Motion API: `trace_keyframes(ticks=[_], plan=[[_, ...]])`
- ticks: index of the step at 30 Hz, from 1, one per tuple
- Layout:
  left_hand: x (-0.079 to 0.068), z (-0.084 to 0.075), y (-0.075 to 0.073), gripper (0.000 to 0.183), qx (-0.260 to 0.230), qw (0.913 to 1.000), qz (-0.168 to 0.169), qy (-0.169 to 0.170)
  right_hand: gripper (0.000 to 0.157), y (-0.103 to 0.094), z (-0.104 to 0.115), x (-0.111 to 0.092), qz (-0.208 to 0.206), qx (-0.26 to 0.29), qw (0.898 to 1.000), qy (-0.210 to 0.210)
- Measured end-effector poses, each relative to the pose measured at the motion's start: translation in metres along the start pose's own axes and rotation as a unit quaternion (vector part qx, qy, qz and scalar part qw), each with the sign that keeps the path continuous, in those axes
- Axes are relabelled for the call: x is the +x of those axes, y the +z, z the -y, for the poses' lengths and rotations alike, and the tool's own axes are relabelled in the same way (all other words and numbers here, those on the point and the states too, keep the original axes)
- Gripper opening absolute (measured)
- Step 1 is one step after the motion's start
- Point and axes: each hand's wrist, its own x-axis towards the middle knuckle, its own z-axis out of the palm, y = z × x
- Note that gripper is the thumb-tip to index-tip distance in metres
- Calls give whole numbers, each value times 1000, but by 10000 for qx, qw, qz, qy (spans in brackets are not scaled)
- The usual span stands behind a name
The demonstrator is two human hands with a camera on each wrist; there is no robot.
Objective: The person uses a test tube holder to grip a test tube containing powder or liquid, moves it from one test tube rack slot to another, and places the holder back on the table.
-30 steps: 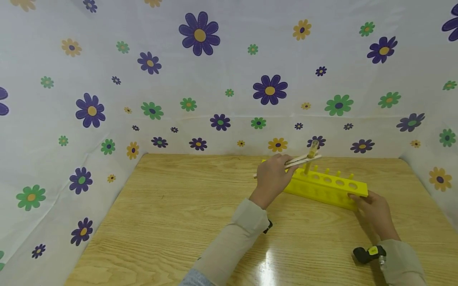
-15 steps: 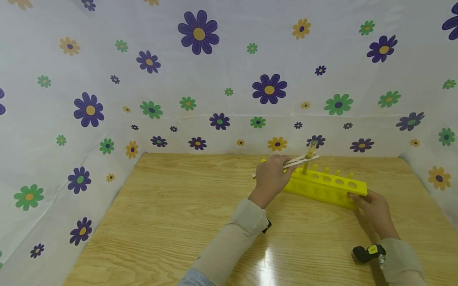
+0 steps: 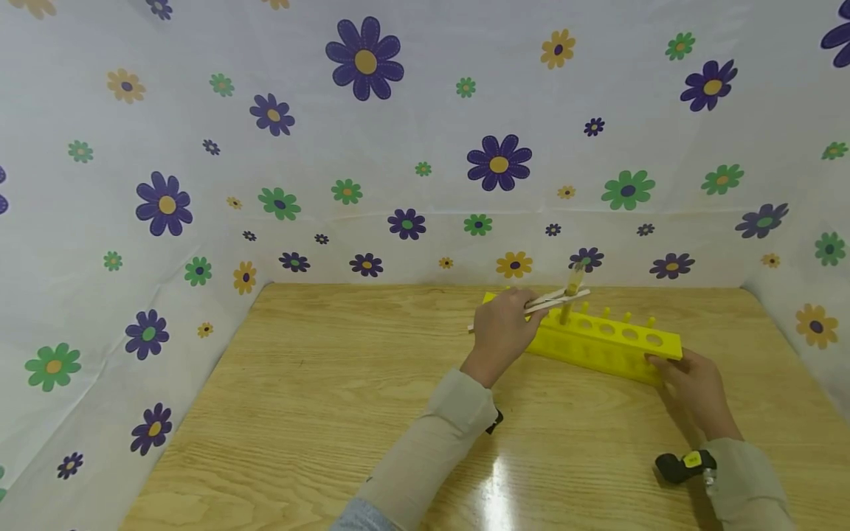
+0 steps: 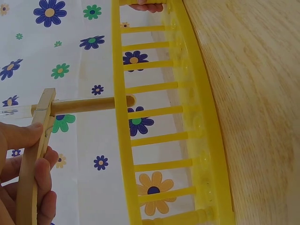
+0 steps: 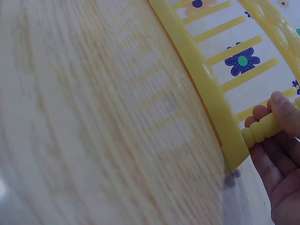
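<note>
My left hand (image 3: pixel 502 328) grips a wooden test tube clamp (image 4: pixel 29 173). Its jaws hold a glass test tube (image 4: pixel 84 106) near the top, with yellow-brown liquid inside. The tube leans slightly, and its rounded bottom just passes through a hole in the top plate of a yellow test tube rack (image 3: pixel 598 352). At the rack's right end, my right hand (image 3: pixel 693 387) holds the end post (image 5: pixel 265 129) between thumb and fingers. In the head view, the left hand hides part of the rack's left end.
The rack stands toward the back of a wooden table (image 3: pixel 345 391), with a row of short yellow pegs (image 3: pixel 627 317) along its far side. A flower-print cloth (image 3: pixel 425 133) hangs close behind and beside the table.
The clamp tip and test tube have shifted slightly left and down relative to the rack. My right hand keeps its hold on the end post, and the rack stays in place.
</note>
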Motion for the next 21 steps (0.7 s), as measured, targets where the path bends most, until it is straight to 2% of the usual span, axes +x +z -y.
trace_keyframes(ticks=[21], plan=[[-3, 1, 6, 28, -46, 9997, 200, -127, 56, 1, -2, 1, -27, -45, 10000, 45]])
